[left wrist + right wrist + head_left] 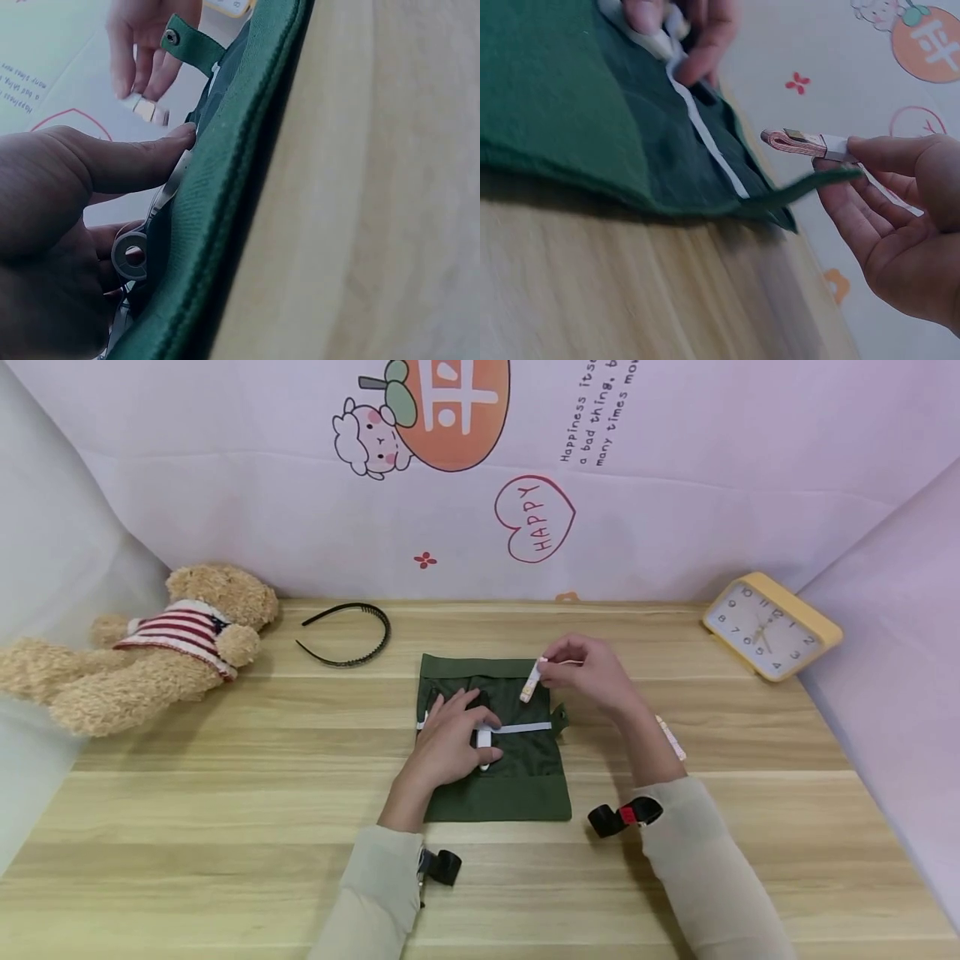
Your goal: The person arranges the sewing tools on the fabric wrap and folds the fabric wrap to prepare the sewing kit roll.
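A dark green fabric pouch (pixel 498 797) lies spread on the table, a white elastic strip (pixel 525 727) across its middle. My left hand (pixel 450 739) rests on it with fingers spread, the thumb at a small white tool (pixel 484 739) under the strip. Near that palm, a grey ring-shaped handle (pixel 130 255) shows in the left wrist view. Above the pouch's upper right corner, my right hand (pixel 588 672) pinches a small folded measuring tape (pixel 795 142), its layers bound by a white band. Dark items under the left fingers are partly hidden.
A snap tab (pixel 559 718) sticks out from the pouch's right edge. Beside the right forearm lies a pale patterned strip (pixel 671 737), partly covered. A black headband (pixel 382 631) and a teddy bear (pixel 180 643) lie left; a yellow clock (pixel 772 625) stands back right.
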Demonstrator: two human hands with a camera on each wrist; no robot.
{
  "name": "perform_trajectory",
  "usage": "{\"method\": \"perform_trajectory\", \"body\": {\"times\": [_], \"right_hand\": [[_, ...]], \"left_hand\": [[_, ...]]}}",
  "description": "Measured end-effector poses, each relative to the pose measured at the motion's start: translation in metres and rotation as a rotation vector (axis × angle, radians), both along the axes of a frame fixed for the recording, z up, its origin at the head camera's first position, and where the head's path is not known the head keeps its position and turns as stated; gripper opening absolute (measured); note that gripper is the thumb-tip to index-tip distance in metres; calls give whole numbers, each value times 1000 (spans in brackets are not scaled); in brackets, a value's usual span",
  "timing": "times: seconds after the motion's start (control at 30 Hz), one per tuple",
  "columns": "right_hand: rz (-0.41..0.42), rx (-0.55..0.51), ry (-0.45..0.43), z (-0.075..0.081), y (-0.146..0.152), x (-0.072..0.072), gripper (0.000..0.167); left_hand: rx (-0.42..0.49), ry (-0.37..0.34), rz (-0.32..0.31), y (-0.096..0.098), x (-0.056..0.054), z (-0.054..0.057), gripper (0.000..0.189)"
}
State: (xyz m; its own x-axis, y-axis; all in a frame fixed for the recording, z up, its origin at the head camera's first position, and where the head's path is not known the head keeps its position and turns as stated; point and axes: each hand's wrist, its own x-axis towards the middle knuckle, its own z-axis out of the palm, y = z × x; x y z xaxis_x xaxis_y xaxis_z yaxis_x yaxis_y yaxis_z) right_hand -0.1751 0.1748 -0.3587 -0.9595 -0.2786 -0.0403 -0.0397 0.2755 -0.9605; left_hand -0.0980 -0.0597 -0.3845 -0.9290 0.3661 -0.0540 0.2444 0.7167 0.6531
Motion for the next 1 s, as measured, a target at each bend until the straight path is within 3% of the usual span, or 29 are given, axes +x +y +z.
{"method": "perform_trajectory", "body": {"times": [0.37,0.7,1.0], "right_hand": [[109,67,-36,-18,-26,-6,15],[250,146,-58,-18,-36,-8,12],[279,220,-36,-17,-40,-11,8]], "left_hand": [[6,-7,3,0,-1,0,27],[18,-9,3,-1,-1,-2,28],[26,-8,2,-1,-1,-2,28]]}}
